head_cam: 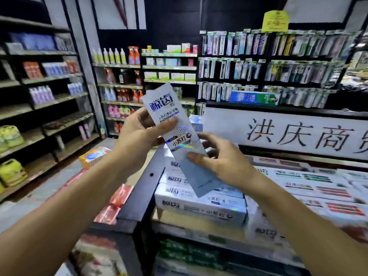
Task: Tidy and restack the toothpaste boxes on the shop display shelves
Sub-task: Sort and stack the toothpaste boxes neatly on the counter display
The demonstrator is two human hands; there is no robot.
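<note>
I hold a long white and pale-blue toothpaste box (165, 108) up in front of me, tilted with its top end to the upper left. My left hand (139, 136) grips its upper half, thumb across the printed face. My right hand (217, 158) pinches its lower half, thumb on the front and fingers behind. Below it lies a stack of matching white toothpaste boxes (201, 204) on the display shelf (139, 198). More boxes with red and green print (318, 186) lie flat to the right.
A white sign with large black characters (288, 134) stands behind the shelf. Toothbrush packs (268, 64) hang on racks above it. Shelves of bottles (49, 92) line the aisle to the left. Red packets (117, 200) and an orange pack (93, 156) lie left of the shelf's dark divider.
</note>
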